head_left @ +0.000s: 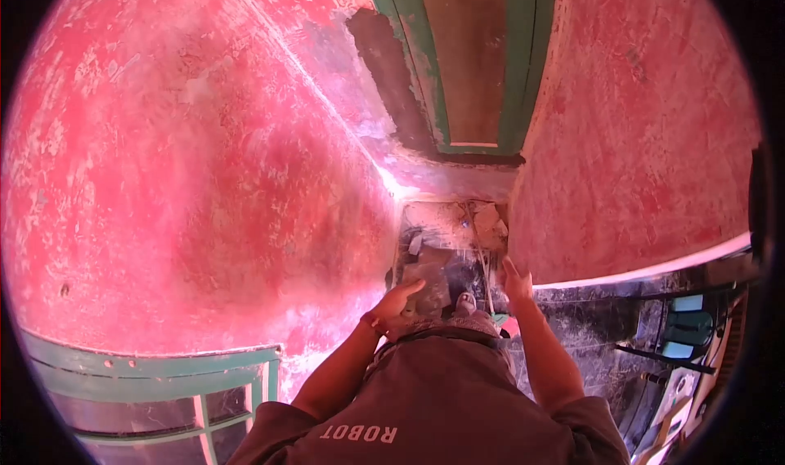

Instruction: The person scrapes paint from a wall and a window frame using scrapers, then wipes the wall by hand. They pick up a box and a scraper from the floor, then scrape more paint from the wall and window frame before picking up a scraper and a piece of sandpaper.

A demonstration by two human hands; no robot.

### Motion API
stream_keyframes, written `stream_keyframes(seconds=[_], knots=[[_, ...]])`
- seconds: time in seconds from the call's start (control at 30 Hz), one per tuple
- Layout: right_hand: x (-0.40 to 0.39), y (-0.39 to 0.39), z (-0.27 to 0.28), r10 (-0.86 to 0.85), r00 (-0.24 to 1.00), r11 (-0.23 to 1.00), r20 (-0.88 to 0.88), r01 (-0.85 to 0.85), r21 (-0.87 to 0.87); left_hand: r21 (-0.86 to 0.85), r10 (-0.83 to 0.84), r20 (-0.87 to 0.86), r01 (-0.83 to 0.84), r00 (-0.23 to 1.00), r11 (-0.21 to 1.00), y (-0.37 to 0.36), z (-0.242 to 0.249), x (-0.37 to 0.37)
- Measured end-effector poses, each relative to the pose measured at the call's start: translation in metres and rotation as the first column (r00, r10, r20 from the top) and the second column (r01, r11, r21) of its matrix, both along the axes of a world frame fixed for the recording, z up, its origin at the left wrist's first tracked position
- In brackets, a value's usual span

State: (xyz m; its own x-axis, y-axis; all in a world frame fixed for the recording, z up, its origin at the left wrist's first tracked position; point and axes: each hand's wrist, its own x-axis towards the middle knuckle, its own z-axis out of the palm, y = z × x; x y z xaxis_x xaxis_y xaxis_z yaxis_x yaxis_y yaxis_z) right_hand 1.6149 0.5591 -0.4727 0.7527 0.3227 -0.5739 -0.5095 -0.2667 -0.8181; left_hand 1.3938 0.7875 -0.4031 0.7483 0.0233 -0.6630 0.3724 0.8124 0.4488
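Note:
My left hand (397, 300) is in front of my waist, its thumb stretched out to the right and nothing visible in it. Beyond it on the floor lies a flat greyish-brown piece (429, 283), whose kind I cannot make out. On the other side, my right hand (515, 281) is raised near the right-hand wall, fingers extended and apparently holding nothing. A thin pale cord or stick (482, 260) runs along the floor just left of that hand. One of my feet (466, 301) shows between the hands.
Worn red walls (204, 179) (638, 130) rise on both sides. Ahead stands a green-framed brown door (466, 64) beside a bare grey patch (384, 64). Rubble (489, 224) lies below it. A teal window frame (155, 367) is at lower left, a teal chair (688, 326) at right.

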Motion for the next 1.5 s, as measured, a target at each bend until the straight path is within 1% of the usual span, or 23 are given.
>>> stream_keyframes(seconds=[0.1,0.13,0.17,0.2,0.27,0.37,0.47,0.53,0.67,0.77,0.83,0.87,0.93,0.97,1.03,1.13,1.17,1.2,1.27,1.3,1.33,1.43,1.5], knots=[[-0.002,-0.037,-0.078,-0.067,0.996,0.992,-0.051,0.061,-0.108,0.070,0.115,-0.061,-0.111,0.991,0.991,0.020,-0.027,-0.027],[-0.009,-0.071,-0.131,-0.018,0.999,0.988,-0.029,0.013,-0.153,0.044,0.190,-0.064,-0.187,0.980,0.981,0.030,-0.074,-0.046],[-0.006,-0.084,-0.166,0.032,0.999,0.981,-0.001,-0.031,-0.191,0.043,0.249,-0.087,-0.246,0.965,0.968,0.040,-0.075,-0.041],[-0.010,-0.088,-0.146,0.055,0.998,0.970,-0.015,-0.057,-0.238,0.046,0.307,-0.107,-0.304,0.946,0.952,0.049,-0.076,-0.036],[-0.017,-0.090,-0.131,-0.152,0.973,0.966,-0.172,0.110,-0.233,0.051,0.277,-0.108,-0.273,0.955,0.961,0.072,-0.121,-0.046],[-0.009,-0.089,-0.121,-0.196,0.964,0.953,-0.182,0.143,-0.268,0.059,0.251,-0.066,-0.247,0.966,0.967,0.092,-0.131,-0.031],[0.002,-0.079,-0.123,-0.261,0.955,0.941,-0.139,0.219,-0.260,0.090,0.343,-0.057,-0.337,0.938,0.937,0.086,-0.072,0.010],[0.010,-0.065,-0.120,-0.312,0.939,0.936,-0.146,0.276,-0.220,0.090,0.329,-0.107,-0.320,0.938,0.943,0.094,-0.065,0.022],[0.016,-0.021,-0.073,-0.225,0.972,0.963,-0.071,0.210,-0.168,0.068,0.316,-0.090,-0.311,0.945,0.948,0.098,-0.043,0.047],[0.020,0.012,-0.071,-0.197,0.980,0.973,-0.044,0.190,-0.128,0.271,0.235,0.097,-0.253,0.967,0.929,0.092,-0.038,0.059],[0.020,0.035,-0.058,-0.168,0.977,0.986,-0.128,0.167,-0.022,0.118,0.122,0.238,-0.153,0.964,0.981,0.103,-0.062,0.057],[0.020,0.047,-0.049,-0.123,0.978,0.992,-0.165,0.127,0.008,-0.121,0.075,0.315,-0.038,0.946,0.992,0.117,-0.075,0.054],[0.013,0.075,-0.001,-0.031,0.971,0.996,-0.237,0.049,0.071,-0.245,0.023,0.283,0.050,0.959,0.968,0.117,-0.069,0.058],[0.009,0.089,0.023,-0.010,0.964,0.991,-0.267,0.045,0.126,-0.140,0.011,0.163,0.012,0.987,0.990,0.099,-0.039,0.068],[-0.001,0.113,0.065,0.037,0.946,0.971,-0.322,0.042,0.236,-0.054,-0.115,0.143,0.124,0.983,0.991,0.099,-0.013,0.079],[-0.008,0.139,0.103,0.299,0.845,0.758,-0.443,0.072,0.648,-0.017,-0.364,0.284,0.384,0.887,0.923,0.106,-0.016,0.080],[-0.002,0.136,0.081,0.401,0.765,0.705,-0.504,0.094,0.703,0.027,-0.381,0.219,0.385,0.898,0.923,0.093,-0.030,0.086],[-0.003,0.137,0.083,0.396,0.839,0.685,-0.374,0.001,0.728,0.072,-0.399,0.196,0.393,0.896,0.917,0.091,0.006,0.088],[-0.006,0.138,0.089,0.372,0.924,0.648,-0.089,-0.190,0.737,0.160,-0.434,0.144,0.412,0.889,0.897,0.086,0.084,0.092],[-0.001,0.141,0.066,0.363,0.924,0.607,-0.123,-0.134,0.784,0.130,-0.416,0.175,0.398,0.892,0.908,0.084,0.074,0.091],[-0.001,0.144,0.064,0.271,0.948,0.654,-0.169,-0.053,0.754,0.099,-0.398,0.204,0.386,0.894,0.917,0.085,0.069,0.091],[0.002,0.156,0.074,0.011,0.961,0.730,-0.276,0.180,0.659,0.400,-0.546,0.244,0.430,0.801,0.809,0.110,0.064,0.093],[0.009,0.157,0.089,-0.124,0.935,0.734,-0.331,0.311,0.603,0.511,-0.497,0.251,0.322,0.831,0.797,0.126,0.061,0.093]])
